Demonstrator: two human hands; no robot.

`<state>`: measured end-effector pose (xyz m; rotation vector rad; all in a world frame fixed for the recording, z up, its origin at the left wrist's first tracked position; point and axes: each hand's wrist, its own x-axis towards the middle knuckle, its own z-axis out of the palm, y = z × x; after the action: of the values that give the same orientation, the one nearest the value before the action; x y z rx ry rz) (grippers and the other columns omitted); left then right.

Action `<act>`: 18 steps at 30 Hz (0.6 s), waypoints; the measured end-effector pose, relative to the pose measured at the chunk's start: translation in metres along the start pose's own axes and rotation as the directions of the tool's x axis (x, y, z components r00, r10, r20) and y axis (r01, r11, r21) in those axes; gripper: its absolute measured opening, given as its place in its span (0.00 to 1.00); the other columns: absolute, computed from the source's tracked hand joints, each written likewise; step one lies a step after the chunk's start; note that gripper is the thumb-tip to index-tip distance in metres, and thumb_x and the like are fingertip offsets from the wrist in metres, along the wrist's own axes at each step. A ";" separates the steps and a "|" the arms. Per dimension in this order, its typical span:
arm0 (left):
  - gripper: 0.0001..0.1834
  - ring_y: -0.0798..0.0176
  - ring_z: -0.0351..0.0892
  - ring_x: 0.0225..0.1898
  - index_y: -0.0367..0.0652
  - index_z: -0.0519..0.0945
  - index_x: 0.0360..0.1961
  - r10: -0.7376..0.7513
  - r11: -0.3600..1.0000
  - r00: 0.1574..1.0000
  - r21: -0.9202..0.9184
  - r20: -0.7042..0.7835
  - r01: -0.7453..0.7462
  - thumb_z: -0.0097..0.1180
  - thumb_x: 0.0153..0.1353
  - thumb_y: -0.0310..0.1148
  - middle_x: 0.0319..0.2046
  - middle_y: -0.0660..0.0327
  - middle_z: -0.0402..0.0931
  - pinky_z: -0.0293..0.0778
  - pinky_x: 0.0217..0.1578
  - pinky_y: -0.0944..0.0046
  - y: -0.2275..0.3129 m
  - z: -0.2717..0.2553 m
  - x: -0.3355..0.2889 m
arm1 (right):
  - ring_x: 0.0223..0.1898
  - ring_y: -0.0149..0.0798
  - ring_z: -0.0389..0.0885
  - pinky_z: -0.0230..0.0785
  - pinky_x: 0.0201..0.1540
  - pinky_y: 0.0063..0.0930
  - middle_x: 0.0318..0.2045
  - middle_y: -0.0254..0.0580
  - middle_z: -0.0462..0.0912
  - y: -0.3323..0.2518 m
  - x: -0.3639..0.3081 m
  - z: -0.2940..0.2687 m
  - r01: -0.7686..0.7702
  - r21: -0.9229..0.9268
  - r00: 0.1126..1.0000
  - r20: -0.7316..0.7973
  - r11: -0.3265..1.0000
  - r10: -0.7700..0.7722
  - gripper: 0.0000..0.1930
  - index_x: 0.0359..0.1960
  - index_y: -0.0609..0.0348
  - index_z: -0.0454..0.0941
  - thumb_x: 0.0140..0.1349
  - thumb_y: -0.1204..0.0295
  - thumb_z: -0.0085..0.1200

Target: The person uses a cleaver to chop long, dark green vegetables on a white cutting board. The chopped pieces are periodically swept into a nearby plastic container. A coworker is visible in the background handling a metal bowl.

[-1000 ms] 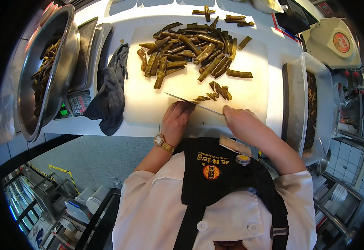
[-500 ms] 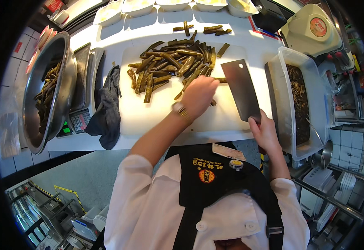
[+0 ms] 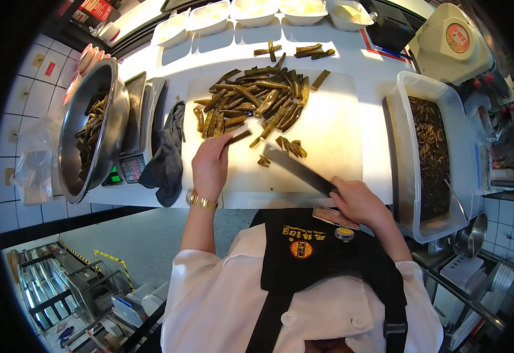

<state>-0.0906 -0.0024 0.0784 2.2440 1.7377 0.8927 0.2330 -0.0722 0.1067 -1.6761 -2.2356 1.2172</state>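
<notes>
My left hand (image 3: 211, 165) is closed on a dark green-brown vegetable strip (image 3: 240, 138), held over the left part of a white cutting board (image 3: 333, 141). In my right hand (image 3: 355, 200) is the handle of a cleaver (image 3: 298, 169), its blade pointing left across the board and seen nearly edge-on. A heap of similar strips (image 3: 265, 101), glossy and brownish green, covers the board's far side. Short cut pieces (image 3: 291, 147) lie by the blade's tip. Another little piece (image 3: 263, 161) sits to their left.
Left of the board are a dark cloth (image 3: 168, 156), a scale (image 3: 132, 167) and a tilted-looking metal bowl (image 3: 116, 129) with more strips. A clear plastic tub (image 3: 407, 147) of dark pieces stands right. White containers (image 3: 210, 17) line the back; loose strips (image 3: 310, 51) lie before them.
My left hand has moved left from the heap's near edge, now with a strip in it. The cleaver has swung from near upright on the right to low over the board, its blade leftward.
</notes>
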 end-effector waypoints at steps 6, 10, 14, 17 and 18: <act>0.10 0.53 0.81 0.39 0.43 0.82 0.40 -0.114 0.993 0.983 -0.053 -0.143 0.108 0.58 0.56 0.21 0.36 0.56 0.82 0.77 0.41 0.59 -0.007 0.011 -0.056 | 0.35 0.64 0.78 0.69 0.40 0.54 0.27 0.62 0.78 -0.017 0.038 0.005 0.051 -0.132 0.994 0.100 0.990 -0.037 0.08 0.39 0.64 0.68 0.64 0.72 0.46; 0.17 0.53 0.80 0.44 0.46 0.80 0.46 0.066 0.998 0.991 0.028 -0.113 -0.063 0.54 0.54 0.22 0.42 0.57 0.81 0.75 0.48 0.55 -0.001 0.052 -0.067 | 0.33 0.64 0.78 0.69 0.38 0.54 0.26 0.62 0.78 -0.009 0.039 -0.004 0.000 -0.149 1.000 -0.001 0.989 0.000 0.07 0.36 0.65 0.66 0.64 0.73 0.45; 0.23 0.51 0.70 0.61 0.40 0.74 0.55 0.100 0.964 0.992 0.239 0.078 -0.116 0.53 0.55 0.25 0.56 0.51 0.73 0.61 0.64 0.48 0.015 0.063 -0.078 | 0.32 0.63 0.78 0.69 0.37 0.53 0.25 0.62 0.77 -0.007 0.034 -0.002 0.010 -0.159 1.000 -0.028 0.987 -0.014 0.06 0.36 0.65 0.66 0.64 0.74 0.45; 0.34 0.45 0.56 0.69 0.34 0.64 0.63 0.076 0.959 0.981 0.258 0.177 -0.121 0.59 0.55 0.33 0.65 0.44 0.60 0.49 0.69 0.43 0.016 0.075 -0.094 | 0.32 0.64 0.77 0.69 0.37 0.53 0.26 0.63 0.77 -0.009 0.033 0.000 -0.009 -0.134 0.999 -0.037 0.991 0.004 0.06 0.36 0.65 0.66 0.64 0.74 0.45; 0.35 0.44 0.55 0.69 0.33 0.63 0.64 0.059 0.980 0.982 0.177 0.177 -0.091 0.59 0.56 0.35 0.66 0.43 0.59 0.49 0.69 0.43 0.023 0.076 -0.091 | 0.33 0.64 0.77 0.69 0.38 0.53 0.26 0.63 0.78 -0.008 0.033 0.001 -0.008 -0.131 0.999 -0.041 0.991 0.003 0.06 0.36 0.65 0.66 0.64 0.75 0.46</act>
<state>-0.0433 -0.0768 -0.0044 2.4352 1.7318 0.5516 0.2130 -0.0456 0.0990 -1.7362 -2.3345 1.0489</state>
